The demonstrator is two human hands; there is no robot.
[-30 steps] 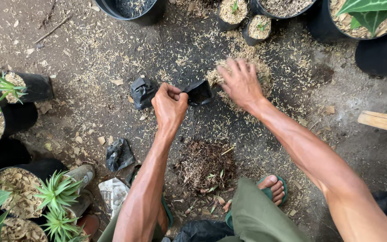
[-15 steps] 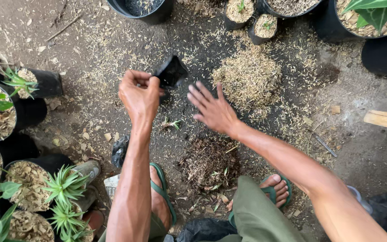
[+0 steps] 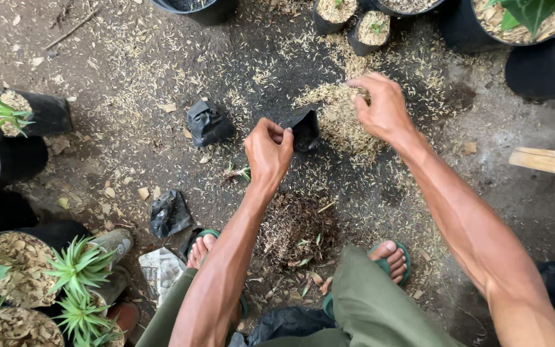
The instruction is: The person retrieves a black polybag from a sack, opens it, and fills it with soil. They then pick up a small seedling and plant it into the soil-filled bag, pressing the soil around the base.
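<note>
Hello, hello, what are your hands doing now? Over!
Left hand pinching small black grow bag open. Right hand scooping from rice husk pile. Crumpled spare bag lying apart, nothing blocking.

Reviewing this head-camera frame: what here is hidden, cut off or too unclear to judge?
- Inside of the small black bag held by the left hand: its opening faces away, so the contents are unseen.
- Right hand on the husk pile: fingers curl under, so what they grip cannot be told.
- Large pots at the top right: cut by the frame edge.
- Wooden plank: runs off the right edge.
</note>
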